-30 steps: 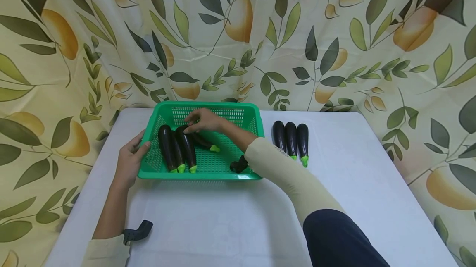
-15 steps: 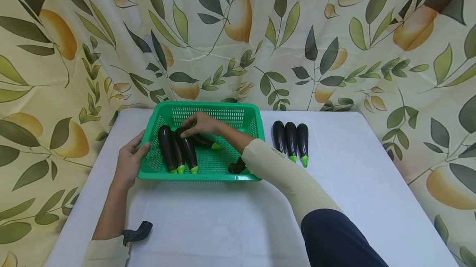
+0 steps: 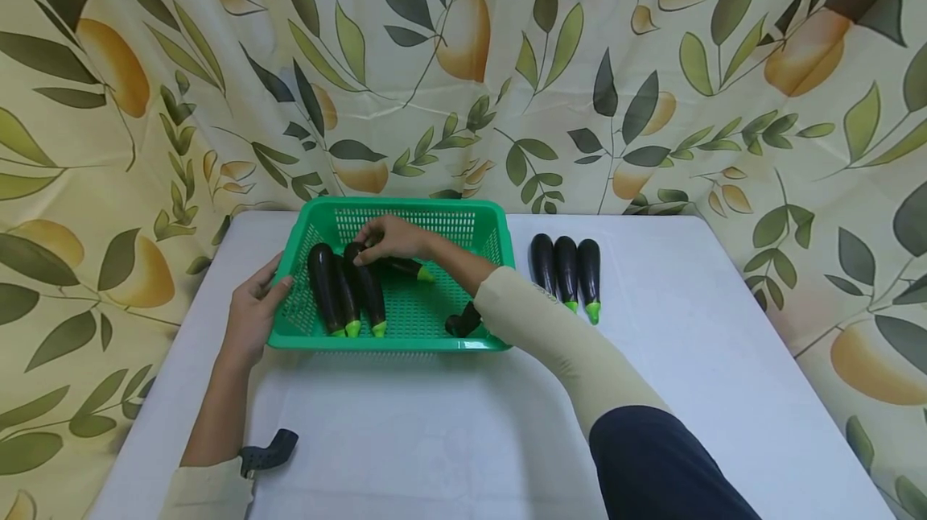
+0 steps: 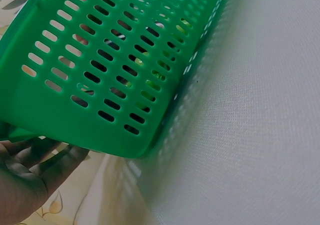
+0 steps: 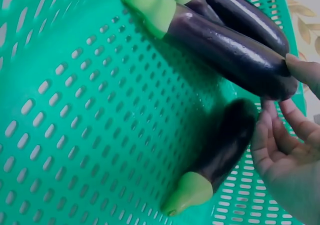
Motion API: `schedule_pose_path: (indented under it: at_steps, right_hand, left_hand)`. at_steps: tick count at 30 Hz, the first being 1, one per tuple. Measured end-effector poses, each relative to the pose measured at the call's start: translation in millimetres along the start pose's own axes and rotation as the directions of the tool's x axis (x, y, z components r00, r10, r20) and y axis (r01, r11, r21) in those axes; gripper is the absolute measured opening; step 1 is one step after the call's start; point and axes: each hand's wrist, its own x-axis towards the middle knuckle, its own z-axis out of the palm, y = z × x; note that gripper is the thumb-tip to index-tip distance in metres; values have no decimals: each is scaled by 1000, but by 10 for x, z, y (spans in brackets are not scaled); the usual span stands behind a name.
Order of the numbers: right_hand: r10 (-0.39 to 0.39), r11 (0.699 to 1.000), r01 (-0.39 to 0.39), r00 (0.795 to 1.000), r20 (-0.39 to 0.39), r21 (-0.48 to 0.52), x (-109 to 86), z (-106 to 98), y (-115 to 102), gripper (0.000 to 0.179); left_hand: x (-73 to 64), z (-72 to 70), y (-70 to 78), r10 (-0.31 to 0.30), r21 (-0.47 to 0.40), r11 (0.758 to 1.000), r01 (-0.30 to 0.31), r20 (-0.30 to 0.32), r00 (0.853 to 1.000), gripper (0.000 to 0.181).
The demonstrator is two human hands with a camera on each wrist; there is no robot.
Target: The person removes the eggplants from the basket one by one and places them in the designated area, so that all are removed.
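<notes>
A green perforated basket (image 3: 405, 345) holds several dark purple eggplants with green stem ends. At its left side, my left hand (image 3: 253, 307) grips the rim, thumb on top; in the left wrist view the fingers (image 4: 62, 170) lie beneath the rim. My right hand (image 3: 394, 237) is inside the basket, pinching the far, rounded end of an eggplant (image 5: 225, 52) between thumb and fingers. Left of that one lie two more eggplants (image 3: 324, 290), side by side, stems toward me. Another eggplant (image 5: 225, 140) lies aslant by the right hand, partly hidden under it in the head view.
Three eggplants (image 3: 567, 266) lie in a row on the white-covered table (image 3: 434, 431), right of the basket. A fruit-patterned curtain (image 3: 463, 134) hangs behind the table. Dark camera mounts (image 3: 271, 450) sit on both wrists.
The aslant eggplant has swung, its stem moving away from me and slightly right. The pinched eggplant's stem has shifted slightly right. My left hand stays on the rim.
</notes>
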Motion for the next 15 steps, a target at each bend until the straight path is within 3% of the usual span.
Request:
schedule_pose_path:
  at_steps: [6, 15]
  right_hand:
    - [-24, 999, 23, 999, 32, 44, -47, -40, -36, 36]
    - [-2, 990, -6, 998, 60, 137, -106, -48, -34, 40]
  left_hand:
    - [8, -3, 10, -4, 7, 1000, 4, 5, 1000, 56]
    - [-10, 5, 16, 4, -1, 1000, -4, 2, 1000, 56]
